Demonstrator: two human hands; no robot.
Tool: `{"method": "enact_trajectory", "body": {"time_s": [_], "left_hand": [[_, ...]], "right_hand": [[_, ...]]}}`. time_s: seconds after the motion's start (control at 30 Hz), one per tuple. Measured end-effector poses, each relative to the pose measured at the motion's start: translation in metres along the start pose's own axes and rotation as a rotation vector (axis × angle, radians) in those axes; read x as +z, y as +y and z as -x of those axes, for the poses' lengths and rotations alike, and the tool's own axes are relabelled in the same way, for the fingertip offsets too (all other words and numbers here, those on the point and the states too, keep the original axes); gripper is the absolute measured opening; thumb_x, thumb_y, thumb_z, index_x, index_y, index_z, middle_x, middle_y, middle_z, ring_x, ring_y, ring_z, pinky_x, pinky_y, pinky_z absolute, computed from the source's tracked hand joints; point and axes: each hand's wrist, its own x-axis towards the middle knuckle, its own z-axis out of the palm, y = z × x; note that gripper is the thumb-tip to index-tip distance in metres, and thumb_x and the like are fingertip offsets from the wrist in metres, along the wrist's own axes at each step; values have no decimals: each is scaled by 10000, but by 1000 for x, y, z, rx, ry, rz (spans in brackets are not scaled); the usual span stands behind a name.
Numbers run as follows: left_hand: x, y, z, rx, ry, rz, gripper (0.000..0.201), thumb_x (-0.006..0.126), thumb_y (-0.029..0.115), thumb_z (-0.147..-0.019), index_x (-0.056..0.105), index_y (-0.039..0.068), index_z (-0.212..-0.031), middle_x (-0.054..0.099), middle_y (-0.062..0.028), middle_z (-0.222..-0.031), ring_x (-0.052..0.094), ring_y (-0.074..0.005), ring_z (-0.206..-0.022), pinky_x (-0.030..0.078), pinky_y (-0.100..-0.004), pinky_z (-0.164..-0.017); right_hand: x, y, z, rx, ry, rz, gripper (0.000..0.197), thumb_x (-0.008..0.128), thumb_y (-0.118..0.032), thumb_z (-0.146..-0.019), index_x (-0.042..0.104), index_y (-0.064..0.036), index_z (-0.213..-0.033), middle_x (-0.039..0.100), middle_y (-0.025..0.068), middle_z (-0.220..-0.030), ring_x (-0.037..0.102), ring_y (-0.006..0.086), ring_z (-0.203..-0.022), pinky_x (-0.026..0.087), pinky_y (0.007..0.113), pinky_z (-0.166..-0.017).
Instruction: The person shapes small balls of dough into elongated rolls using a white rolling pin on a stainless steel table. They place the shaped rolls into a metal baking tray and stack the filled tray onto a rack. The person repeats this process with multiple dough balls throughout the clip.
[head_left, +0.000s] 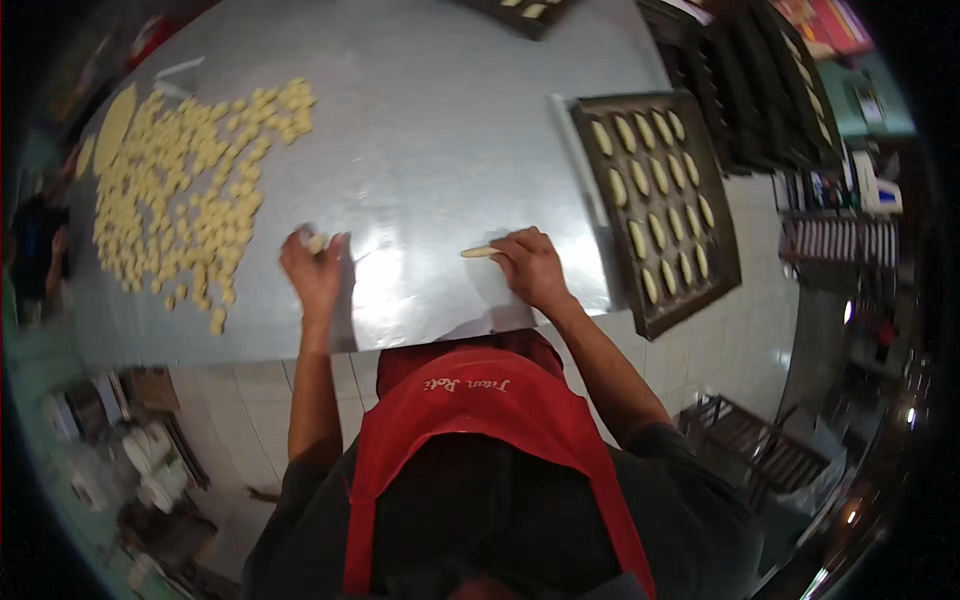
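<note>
My left hand is over the metal table, its fingers curled around a small piece of dough. To the right, my right hand pinches one end of a rolled dough stick, which points left, low over the tabletop. Many small pale dough pieces lie spread across the table's left side. At the right edge a dark baking tray holds rows of slim shaped dough rolls, set apart from one another.
The shiny metal table fills the middle. Flat dough sheets lie at the far left. Another dark tray sits at the far edge, and stacked dark trays stand at the far right. A slatted brown rack is at lower right.
</note>
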Motion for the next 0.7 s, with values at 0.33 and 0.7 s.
{"method": "enact_trajectory", "body": {"time_s": [0.33, 0.7], "left_hand": [[29, 89, 41, -63, 34, 65, 496, 740, 298, -1081, 634, 67, -1507, 599, -172, -1463, 593, -345, -1275, 526, -477, -1012], [121, 254, 90, 47, -300, 262, 360, 740, 136, -1062, 674, 50, -1405, 659, -133, -1419, 647, -258, -1227, 531, -397, -1006]], "right_hand": [[-273, 171, 85, 523, 886, -391, 248, 712, -141, -1113, 655, -59, -1340, 700, 11, -1108, 639, 72, -942, 565, 265, -861], [-263, 216, 199, 660, 607, 682, 578, 794, -85, -894, 603, 32, -1427, 709, 202, -1097, 627, 432, -1196, 505, 504, -1059]]}}
